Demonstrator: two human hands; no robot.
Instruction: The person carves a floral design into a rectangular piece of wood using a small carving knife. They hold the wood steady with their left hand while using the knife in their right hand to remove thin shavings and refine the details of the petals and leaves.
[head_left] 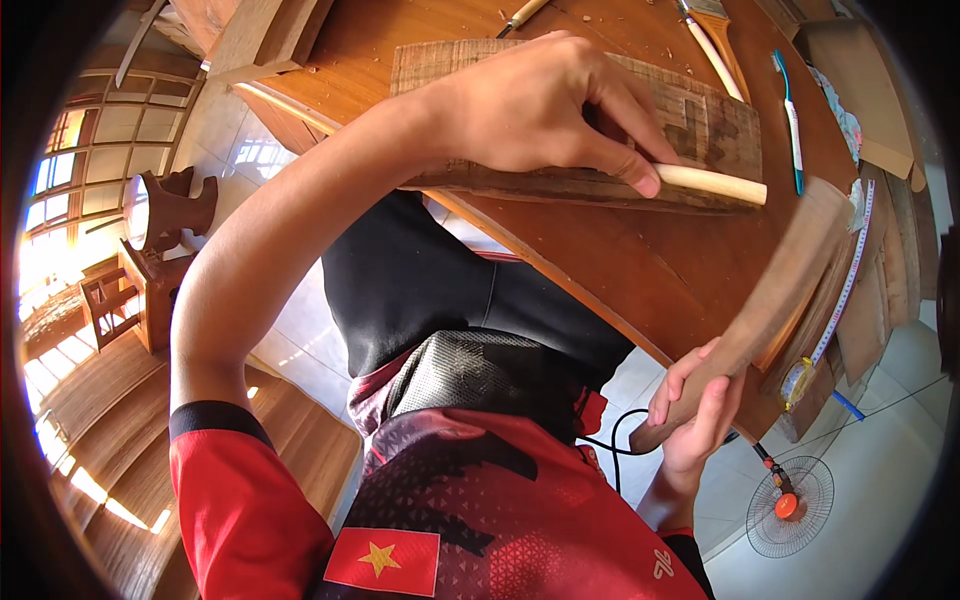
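Observation:
My left hand [545, 105] reaches over a thick, weathered brown board [735, 130] on the table. Its fingers and thumb are closed round a chisel with a pale, round wooden handle [715, 185]. The handle lies nearly flat, its butt pointing right over the board's near edge; the blade is hidden by the hand. At the lower right, my right hand [700, 405] grips a long wooden mallet [780, 270], shaped like a flat club. Its thicker end slants up toward the table's right side, apart from the chisel handle. Shallow cut marks show on the board.
On the orange-brown table [620, 265] lie a toothbrush [792, 120], a paintbrush [715, 45] and another pale-handled tool [525, 14]. A wooden block [270, 40] sits at the far left. Along the right edge are a tape measure [845, 280], planks and a fan [790, 507].

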